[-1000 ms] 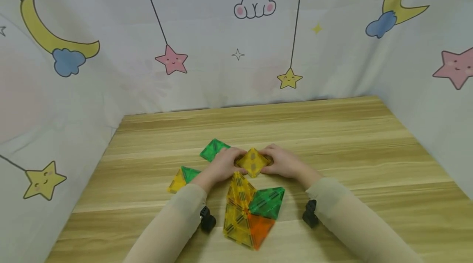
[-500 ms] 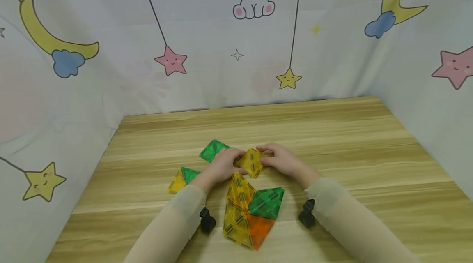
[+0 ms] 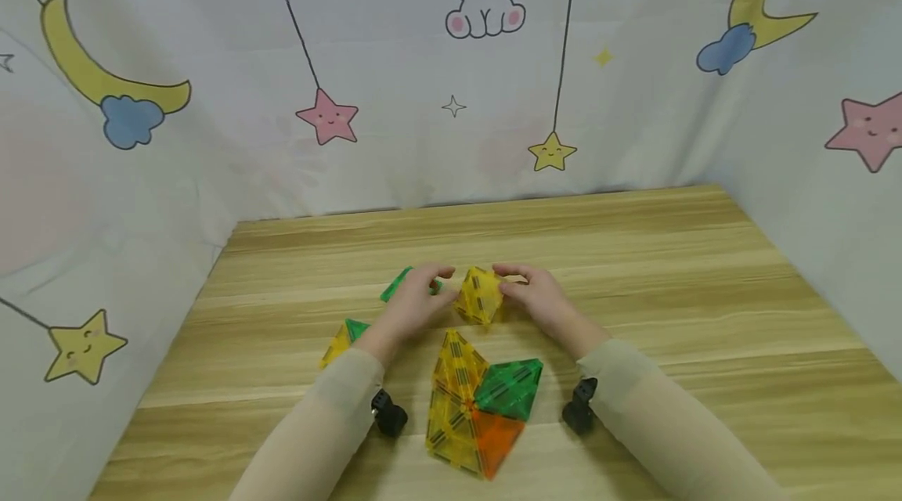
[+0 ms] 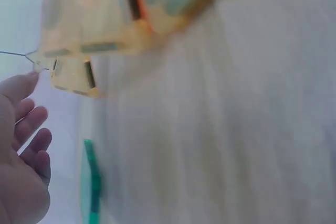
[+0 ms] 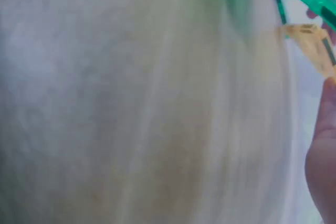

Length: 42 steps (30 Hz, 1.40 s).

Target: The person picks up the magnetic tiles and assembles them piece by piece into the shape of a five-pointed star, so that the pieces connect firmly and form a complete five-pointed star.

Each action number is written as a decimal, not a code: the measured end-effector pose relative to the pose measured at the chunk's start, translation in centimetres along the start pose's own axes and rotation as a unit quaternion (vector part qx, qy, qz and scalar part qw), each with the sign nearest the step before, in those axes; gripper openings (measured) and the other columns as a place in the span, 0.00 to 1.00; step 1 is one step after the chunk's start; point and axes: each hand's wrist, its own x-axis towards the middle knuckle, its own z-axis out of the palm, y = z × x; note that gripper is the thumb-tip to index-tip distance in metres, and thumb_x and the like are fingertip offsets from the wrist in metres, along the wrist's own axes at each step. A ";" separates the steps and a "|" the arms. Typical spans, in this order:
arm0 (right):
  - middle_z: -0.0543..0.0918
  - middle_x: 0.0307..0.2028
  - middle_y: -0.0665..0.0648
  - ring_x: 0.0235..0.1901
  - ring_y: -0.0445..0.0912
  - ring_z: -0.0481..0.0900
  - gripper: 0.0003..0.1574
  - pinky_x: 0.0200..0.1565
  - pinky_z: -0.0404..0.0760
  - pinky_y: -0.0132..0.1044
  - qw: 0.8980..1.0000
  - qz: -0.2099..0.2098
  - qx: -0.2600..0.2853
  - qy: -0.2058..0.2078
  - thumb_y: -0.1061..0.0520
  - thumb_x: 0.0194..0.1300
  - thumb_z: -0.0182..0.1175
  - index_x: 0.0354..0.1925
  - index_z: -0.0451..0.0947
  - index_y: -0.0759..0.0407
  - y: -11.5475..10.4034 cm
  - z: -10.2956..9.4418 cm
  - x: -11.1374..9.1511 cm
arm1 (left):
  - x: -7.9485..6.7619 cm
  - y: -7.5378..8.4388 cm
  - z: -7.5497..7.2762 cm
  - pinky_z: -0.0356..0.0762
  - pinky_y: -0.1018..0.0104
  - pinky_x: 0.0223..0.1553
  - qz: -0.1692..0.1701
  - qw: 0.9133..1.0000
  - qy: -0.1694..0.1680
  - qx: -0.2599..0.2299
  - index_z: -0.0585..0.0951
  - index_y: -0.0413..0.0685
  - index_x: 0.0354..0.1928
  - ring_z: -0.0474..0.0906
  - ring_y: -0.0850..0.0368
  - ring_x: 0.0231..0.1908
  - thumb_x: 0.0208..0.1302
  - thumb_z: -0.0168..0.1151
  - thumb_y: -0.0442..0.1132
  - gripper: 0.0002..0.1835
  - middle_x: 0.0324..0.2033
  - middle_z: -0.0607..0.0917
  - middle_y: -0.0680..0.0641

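A translucent yellow magnetic-tile piece [image 3: 479, 297], made of joined tiles, stands tilted between my two hands. My right hand [image 3: 539, 297] pinches its right side; the right wrist view shows the thumb [image 5: 326, 124] at the corner of the yellow piece [image 5: 315, 48]. On the other side my left hand [image 3: 417, 301] has its thumb and fingers spread apart near the piece. Nearer to me is a larger construction of magnetic tiles, with yellow tiles [image 3: 454, 415], a green part [image 3: 510, 387] and an orange part [image 3: 496, 438].
Left of my left hand lies a green tile piece [image 3: 396, 284], partly covered by that hand. A flat yellow-and-green tile piece [image 3: 341, 340] is beside my left forearm. The wooden table [image 3: 669, 266] ends at a patterned white curtain [image 3: 395, 164] at the back.
My left hand has let go of the yellow piece and drawn slightly left, fingers opening. The yellow piece has turned and shifted a little away from me with my right hand.
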 end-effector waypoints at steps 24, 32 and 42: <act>0.72 0.56 0.64 0.46 0.44 0.77 0.25 0.50 0.75 0.39 0.978 -0.066 0.168 -0.103 0.67 0.68 0.50 0.60 0.63 0.78 -3.3 1.3 -1.8 | -1.2 0.9 -1.1 0.71 0.55 0.51 0.054 0.962 -0.064 -0.259 0.69 0.47 0.62 0.73 0.52 0.51 0.65 0.60 0.42 0.25 0.53 0.76 0.49; 0.69 0.58 0.68 0.48 0.43 0.75 0.24 0.50 0.74 0.38 0.981 -0.059 0.148 -0.106 0.66 0.67 0.51 0.59 0.65 0.77 -3.1 2.0 -1.9 | -2.2 0.6 -1.7 0.69 0.45 0.51 0.033 0.958 -0.070 -0.276 0.74 0.41 0.55 0.75 0.50 0.41 0.66 0.58 0.38 0.17 0.40 0.79 0.44; 0.72 0.57 0.67 0.44 0.45 0.78 0.24 0.49 0.76 0.40 0.981 -0.028 0.106 -0.159 0.63 0.67 0.53 0.58 0.68 0.75 -3.0 2.8 -2.3 | -3.9 0.1 -2.4 0.69 0.43 0.49 0.030 0.954 -0.075 -0.287 0.77 0.35 0.44 0.75 0.53 0.38 0.65 0.58 0.35 0.10 0.39 0.78 0.47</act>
